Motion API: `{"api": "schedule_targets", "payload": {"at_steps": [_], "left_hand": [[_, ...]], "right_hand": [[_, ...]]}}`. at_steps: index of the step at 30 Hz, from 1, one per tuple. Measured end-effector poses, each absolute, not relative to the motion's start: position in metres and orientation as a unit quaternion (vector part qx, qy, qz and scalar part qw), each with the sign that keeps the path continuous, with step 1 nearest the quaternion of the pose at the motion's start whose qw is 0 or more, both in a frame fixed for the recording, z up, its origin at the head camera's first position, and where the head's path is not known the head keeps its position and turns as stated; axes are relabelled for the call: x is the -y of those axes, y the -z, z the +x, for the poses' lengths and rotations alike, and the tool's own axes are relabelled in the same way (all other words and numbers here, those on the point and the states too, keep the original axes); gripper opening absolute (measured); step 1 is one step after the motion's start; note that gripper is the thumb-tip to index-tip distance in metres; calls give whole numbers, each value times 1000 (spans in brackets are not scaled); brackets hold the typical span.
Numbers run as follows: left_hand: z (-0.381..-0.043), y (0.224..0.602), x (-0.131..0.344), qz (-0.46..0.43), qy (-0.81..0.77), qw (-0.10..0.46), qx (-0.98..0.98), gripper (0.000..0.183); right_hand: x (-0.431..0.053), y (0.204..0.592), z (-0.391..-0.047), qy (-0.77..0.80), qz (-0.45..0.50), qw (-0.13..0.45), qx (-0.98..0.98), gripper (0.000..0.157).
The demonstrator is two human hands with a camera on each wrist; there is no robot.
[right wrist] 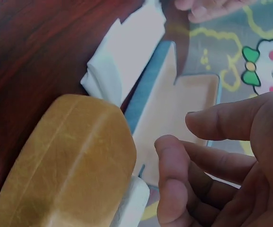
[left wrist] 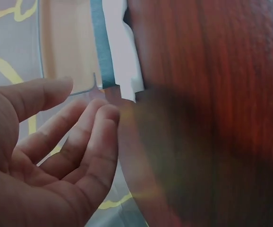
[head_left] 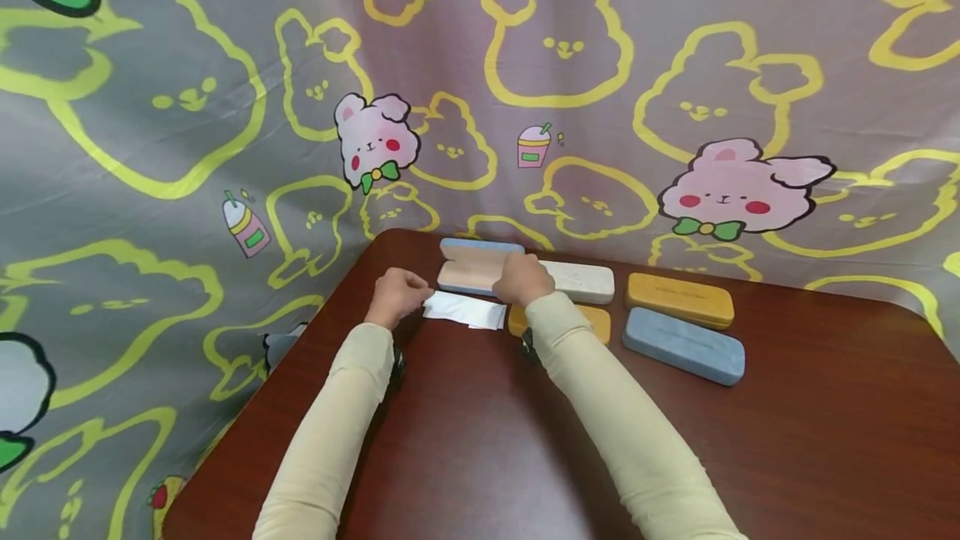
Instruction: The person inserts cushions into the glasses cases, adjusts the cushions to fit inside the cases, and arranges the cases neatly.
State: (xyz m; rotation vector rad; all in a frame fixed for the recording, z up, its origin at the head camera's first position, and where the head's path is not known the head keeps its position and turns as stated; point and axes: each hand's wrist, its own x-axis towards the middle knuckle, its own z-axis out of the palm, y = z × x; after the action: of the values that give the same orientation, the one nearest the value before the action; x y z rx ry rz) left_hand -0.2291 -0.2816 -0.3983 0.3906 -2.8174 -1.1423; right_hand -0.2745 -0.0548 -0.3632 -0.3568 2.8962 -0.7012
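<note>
A blue glasses case [head_left: 480, 276] stands open at the back of the table, its pale lining [right wrist: 183, 104] showing. Along its front side lies a folded white cloth [head_left: 463, 311], possibly tissue. My left hand [head_left: 397, 297] hovers by the cloth's left end. In the left wrist view its thumb and loosely bent fingers [left wrist: 98, 151] are apart, with nothing between them. Over the right end of the open case is my right hand [head_left: 523, 277]. The right wrist view shows a gap between its thumb [right wrist: 221, 122] and forefinger, and it holds nothing.
Beside my right hand lie a closed yellow case [head_left: 591, 322] and a closed white case [head_left: 585, 282]. Farther right are another yellow case [head_left: 680, 298] and a closed blue case [head_left: 684, 345]. A patterned curtain [head_left: 450, 65] hangs behind the brown table [head_left: 465, 440].
</note>
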Motion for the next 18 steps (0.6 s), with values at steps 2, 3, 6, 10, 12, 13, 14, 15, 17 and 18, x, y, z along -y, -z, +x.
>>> {"api": "schedule_targets", "payload": {"at_steps": [2,3,6,10,12,13,14,15,17,18], "left_hand": [[-232,402,281,128,362,51,922,18],[-233,403,280,127,357,56,924,18],[-235,404,280,126,347,64,927,18],[-237,405,277,118,318,52,939,23],[-239,407,275,114,299,43,946,25],[-240,409,274,113,291,39,949,25],[-241,410,274,111,284,36,952,26],[-242,412,272,110,278,32,954,27],[-244,415,271,109,268,28,957,28],[-245,416,270,109,264,26,958,29]], "right_hand": [[59,365,-274,222,-125,63,-965,12],[60,366,-273,214,-130,61,-966,13],[66,369,-272,184,-148,40,-971,10],[72,379,-270,115,-184,13,-976,12],[73,384,-269,73,-210,-7,-975,18],[74,387,-268,54,-221,-17,-974,21],[74,390,-268,35,-231,-33,-972,21],[75,392,-267,18,-239,-45,-970,19],[75,396,-266,-11,-253,-61,-966,14],[76,398,-266,-21,-256,-66,-964,11]]}}
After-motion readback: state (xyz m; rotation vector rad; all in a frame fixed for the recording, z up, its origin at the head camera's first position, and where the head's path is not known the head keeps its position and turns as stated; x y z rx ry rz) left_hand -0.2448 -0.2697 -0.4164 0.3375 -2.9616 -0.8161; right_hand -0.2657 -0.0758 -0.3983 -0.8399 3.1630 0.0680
